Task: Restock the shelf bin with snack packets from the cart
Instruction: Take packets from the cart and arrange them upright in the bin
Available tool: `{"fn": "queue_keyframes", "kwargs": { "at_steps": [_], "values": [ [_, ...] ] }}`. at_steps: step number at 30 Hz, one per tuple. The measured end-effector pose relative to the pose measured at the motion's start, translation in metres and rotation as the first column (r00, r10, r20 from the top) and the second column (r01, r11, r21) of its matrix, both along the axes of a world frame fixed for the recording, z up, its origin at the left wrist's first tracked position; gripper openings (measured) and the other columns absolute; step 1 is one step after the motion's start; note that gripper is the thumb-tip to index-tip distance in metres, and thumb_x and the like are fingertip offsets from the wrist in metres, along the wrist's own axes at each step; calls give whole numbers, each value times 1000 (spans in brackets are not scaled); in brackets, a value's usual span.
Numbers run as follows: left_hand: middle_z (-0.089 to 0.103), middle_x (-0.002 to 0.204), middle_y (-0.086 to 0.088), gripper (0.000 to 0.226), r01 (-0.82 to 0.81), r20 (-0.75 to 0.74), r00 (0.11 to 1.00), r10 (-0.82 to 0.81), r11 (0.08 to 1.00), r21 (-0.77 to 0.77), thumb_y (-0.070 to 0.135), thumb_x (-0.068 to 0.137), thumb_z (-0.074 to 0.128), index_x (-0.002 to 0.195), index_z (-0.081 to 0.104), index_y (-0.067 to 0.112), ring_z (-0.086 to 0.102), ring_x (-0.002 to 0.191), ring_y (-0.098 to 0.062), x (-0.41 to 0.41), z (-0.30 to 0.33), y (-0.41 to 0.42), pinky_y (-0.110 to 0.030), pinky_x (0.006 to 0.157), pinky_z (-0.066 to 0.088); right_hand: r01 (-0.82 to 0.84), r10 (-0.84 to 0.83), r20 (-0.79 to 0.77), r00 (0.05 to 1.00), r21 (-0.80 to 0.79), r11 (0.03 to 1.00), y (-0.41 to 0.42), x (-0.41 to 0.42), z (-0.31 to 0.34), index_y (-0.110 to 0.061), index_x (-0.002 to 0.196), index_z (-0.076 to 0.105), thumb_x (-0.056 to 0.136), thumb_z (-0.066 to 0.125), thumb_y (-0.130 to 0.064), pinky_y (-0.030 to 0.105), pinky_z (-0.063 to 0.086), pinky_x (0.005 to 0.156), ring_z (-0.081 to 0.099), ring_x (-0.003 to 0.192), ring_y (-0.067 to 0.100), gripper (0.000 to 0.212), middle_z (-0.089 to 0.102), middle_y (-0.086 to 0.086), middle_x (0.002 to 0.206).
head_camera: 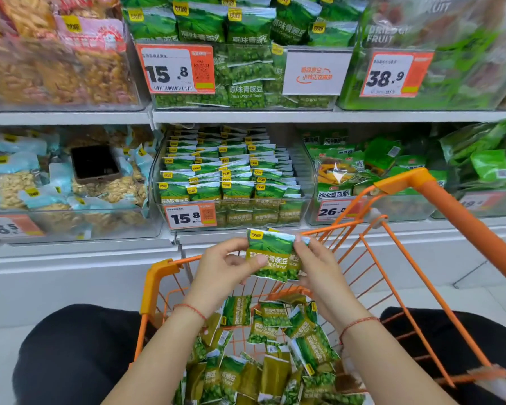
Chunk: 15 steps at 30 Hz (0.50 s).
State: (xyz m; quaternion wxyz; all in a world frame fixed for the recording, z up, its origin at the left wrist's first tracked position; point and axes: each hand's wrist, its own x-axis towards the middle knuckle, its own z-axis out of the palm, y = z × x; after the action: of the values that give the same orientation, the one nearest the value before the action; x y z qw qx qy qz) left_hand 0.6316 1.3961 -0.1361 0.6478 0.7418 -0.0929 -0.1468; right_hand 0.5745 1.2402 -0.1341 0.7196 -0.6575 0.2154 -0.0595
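- Head view: both hands hold up a green snack packet (270, 254) above the orange cart (403, 185), in front of the lower shelf.
- Left hand (221, 271): thumb pressed on the packet's front, fingers curled behind, pinching its left edge.
- Right hand (319, 268): fingertips pinch the right edge and top corner.
- Loose packets (275, 346) piled in the cart below.
- Shelf bin (231, 176) straight ahead, rows of matching green packets standing upright, 15.8 price tag (190, 216) on its front.
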Motion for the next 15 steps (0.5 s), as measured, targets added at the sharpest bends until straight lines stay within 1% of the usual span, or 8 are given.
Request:
{"fn": "queue_keyframes", "kwargs": {
  "at_steps": [3,5,7,9,11,12,13,15],
  "values": [
    [60,84,7,37,-86,153,985,76,995,57,24,74,78,106,59,27,57,56,-4,-6,-1,-11,-20,56,51,-78,78,6,997,113,991,0,-1,1,-25,116,59,82,59,-59,41,49,93,64,105,17,49,68,0,116],
    [58,82,10,33,-95,256,964,68,991,98,37,72,75,100,59,35,56,64,-8,-9,-2,-14,-17,62,48,-144,141,38,989,100,984,0,-3,3,-27,104,56,82,67,-43,30,46,90,59,101,3,29,63,-12,108],
    [58,80,10,37,-92,306,950,61,992,88,51,70,67,104,57,39,56,65,-7,-11,-5,-16,-16,64,46,-140,134,55,989,115,984,-3,-3,4,-28,103,54,84,69,-26,29,43,92,57,105,5,24,61,-12,107],
    [61,80,9,31,-84,309,949,67,996,42,54,78,56,105,56,37,59,67,-10,-15,-8,-16,-24,65,49,-45,30,76,997,204,978,-8,-2,8,-15,116,57,86,68,-20,31,49,91,64,103,11,33,67,2,114],
    [64,85,5,25,39,292,950,-115,966,256,51,91,46,100,56,30,61,71,-14,-18,-17,-17,-35,69,52,80,-115,106,988,289,954,-19,0,11,-10,112,59,88,65,-15,31,52,85,68,90,12,25,70,5,105],
    [65,91,3,27,194,211,921,-328,854,483,48,95,43,100,56,26,61,77,-15,-19,-25,-19,-34,71,51,134,-169,92,981,301,944,-25,1,11,-11,109,60,89,64,-14,32,52,84,68,88,13,21,70,4,101],
    [64,95,1,31,366,44,837,-545,617,697,48,96,42,102,57,22,60,82,-17,-20,-35,-24,-31,72,49,168,-201,83,976,296,940,-29,1,11,-12,108,60,89,64,-15,33,51,84,67,87,13,19,70,3,98],
    [57,81,-5,41,542,-338,600,-725,57,839,53,95,42,86,57,16,58,75,-22,-23,-57,-33,-31,67,42,189,-219,72,973,289,938,-34,3,11,-14,106,60,89,64,-15,33,51,84,67,87,14,17,70,2,95]
  ]
}}
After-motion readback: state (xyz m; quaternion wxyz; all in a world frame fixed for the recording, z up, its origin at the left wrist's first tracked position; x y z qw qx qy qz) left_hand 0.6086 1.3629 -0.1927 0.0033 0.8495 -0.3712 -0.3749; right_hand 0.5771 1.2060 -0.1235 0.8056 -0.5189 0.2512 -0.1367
